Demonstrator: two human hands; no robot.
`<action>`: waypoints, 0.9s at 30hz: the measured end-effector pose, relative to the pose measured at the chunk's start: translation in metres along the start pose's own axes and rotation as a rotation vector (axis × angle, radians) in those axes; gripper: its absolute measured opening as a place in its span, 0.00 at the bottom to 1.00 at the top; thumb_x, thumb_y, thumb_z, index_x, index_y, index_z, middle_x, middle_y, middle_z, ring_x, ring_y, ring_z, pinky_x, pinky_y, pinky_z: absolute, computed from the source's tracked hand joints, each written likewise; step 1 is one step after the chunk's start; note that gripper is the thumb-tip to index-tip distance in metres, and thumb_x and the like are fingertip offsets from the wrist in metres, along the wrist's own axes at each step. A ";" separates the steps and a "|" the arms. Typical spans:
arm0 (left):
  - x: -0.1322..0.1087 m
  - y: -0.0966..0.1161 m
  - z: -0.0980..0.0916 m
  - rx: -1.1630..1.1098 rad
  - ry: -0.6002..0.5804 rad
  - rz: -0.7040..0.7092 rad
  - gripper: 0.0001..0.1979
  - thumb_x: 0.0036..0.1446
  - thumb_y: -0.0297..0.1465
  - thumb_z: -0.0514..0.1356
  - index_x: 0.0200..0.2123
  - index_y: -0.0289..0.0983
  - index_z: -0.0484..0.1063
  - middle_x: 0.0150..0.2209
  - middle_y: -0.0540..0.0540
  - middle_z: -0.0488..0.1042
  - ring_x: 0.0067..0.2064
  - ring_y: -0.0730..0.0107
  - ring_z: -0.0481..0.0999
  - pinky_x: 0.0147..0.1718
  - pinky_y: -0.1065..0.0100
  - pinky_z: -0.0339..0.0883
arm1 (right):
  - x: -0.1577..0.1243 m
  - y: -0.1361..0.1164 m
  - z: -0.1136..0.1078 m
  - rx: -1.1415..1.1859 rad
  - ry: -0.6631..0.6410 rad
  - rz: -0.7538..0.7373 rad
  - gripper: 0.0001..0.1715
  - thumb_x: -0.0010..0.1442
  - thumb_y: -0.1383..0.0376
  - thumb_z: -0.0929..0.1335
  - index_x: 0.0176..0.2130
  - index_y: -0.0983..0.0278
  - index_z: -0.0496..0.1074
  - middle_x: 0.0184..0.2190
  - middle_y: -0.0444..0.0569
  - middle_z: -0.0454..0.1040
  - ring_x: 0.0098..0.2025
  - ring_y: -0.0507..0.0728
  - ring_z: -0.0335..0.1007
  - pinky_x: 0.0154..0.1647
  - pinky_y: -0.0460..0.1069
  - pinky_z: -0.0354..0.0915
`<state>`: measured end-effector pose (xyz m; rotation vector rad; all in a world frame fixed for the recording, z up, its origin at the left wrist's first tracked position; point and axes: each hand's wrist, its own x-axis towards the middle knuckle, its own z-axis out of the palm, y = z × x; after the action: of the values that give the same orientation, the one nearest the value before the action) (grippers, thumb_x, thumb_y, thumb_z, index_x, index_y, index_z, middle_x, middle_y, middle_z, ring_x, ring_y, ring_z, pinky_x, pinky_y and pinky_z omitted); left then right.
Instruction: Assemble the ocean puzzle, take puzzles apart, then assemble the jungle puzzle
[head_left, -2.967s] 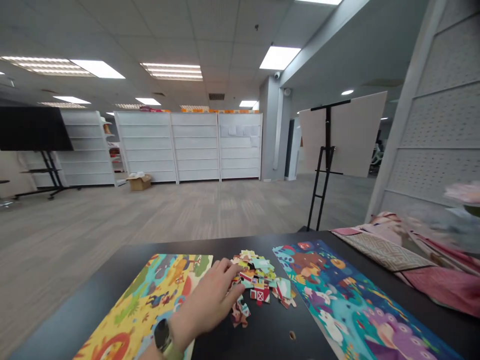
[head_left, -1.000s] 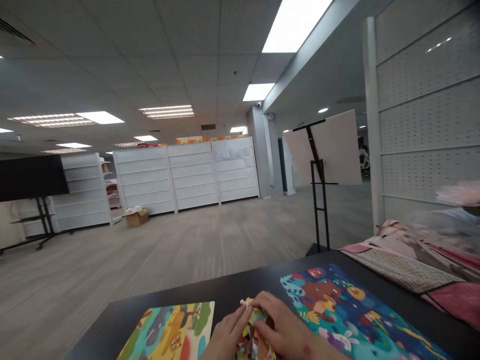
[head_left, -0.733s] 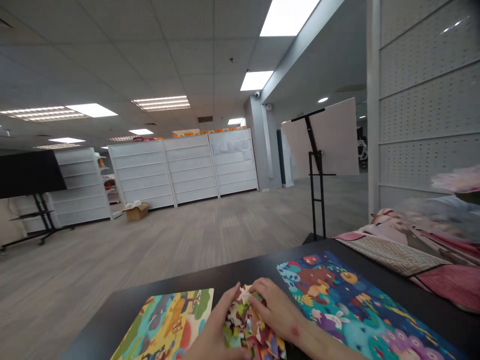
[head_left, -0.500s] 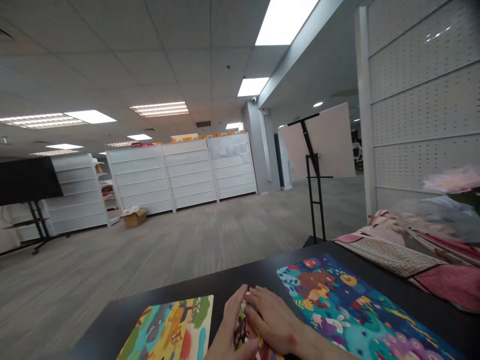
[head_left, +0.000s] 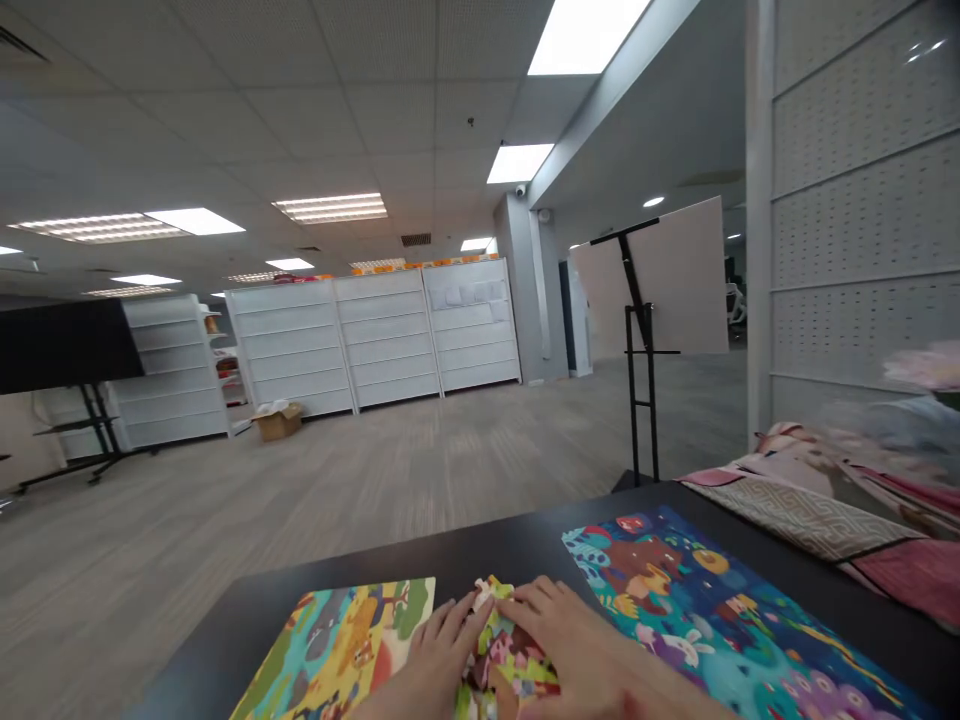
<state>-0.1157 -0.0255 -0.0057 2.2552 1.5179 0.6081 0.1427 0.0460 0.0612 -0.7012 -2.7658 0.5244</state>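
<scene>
A loose heap of colourful jigsaw puzzle pieces (head_left: pixel 504 645) lies on the black table (head_left: pixel 495 545) between my hands. My left hand (head_left: pixel 436 650) rests along the heap's left side, fingers stretched out and slightly apart, overlapping the edge of a yellow-green animal picture board (head_left: pixel 337 640). On the other side, my right hand (head_left: pixel 574 635) is open, its fingertips touching the far right part of the heap. To the right of it is a large blue picture sheet (head_left: pixel 697 590) with cartoon animals. My palms hide part of the heap.
Pink and patterned fabric (head_left: pixel 817 520) lies along the table's right side, near a white perforated panel (head_left: pixel 862 220). A black easel with a board (head_left: pixel 660 280) stands beyond the table. Further back are white shelves (head_left: pixel 390 335), a cardboard box (head_left: pixel 279 422) and a screen (head_left: pixel 67 345).
My hands were cupped close together over the pieces; now they have parted and flattened, uncovering more of the heap. The camera view has turned slightly left.
</scene>
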 end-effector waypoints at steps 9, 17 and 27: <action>0.025 -0.003 0.018 -0.072 0.074 0.036 0.63 0.33 0.56 0.76 0.71 0.45 0.55 0.59 0.37 0.66 0.57 0.41 0.69 0.57 0.48 0.65 | 0.011 -0.007 0.011 0.304 0.267 0.177 0.19 0.55 0.60 0.72 0.47 0.60 0.77 0.43 0.49 0.79 0.44 0.62 0.75 0.47 0.52 0.67; 0.013 0.017 -0.002 -0.369 0.314 0.070 0.37 0.43 0.51 0.75 0.55 0.45 0.76 0.44 0.46 0.68 0.45 0.58 0.72 0.44 0.63 0.67 | 0.020 0.034 0.007 0.449 0.401 0.271 0.19 0.59 0.50 0.68 0.39 0.63 0.73 0.34 0.47 0.80 0.38 0.60 0.76 0.38 0.49 0.68; 0.019 0.022 0.002 -0.557 0.476 -0.051 0.27 0.57 0.49 0.66 0.54 0.41 0.72 0.49 0.43 0.74 0.49 0.54 0.76 0.50 0.61 0.70 | 0.018 0.034 0.018 0.338 0.386 0.234 0.13 0.62 0.55 0.68 0.41 0.60 0.73 0.39 0.48 0.80 0.44 0.62 0.76 0.46 0.52 0.66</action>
<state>-0.0906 -0.0158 0.0066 1.7099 1.3605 1.4272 0.1357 0.0775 0.0337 -0.9321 -2.1838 0.7864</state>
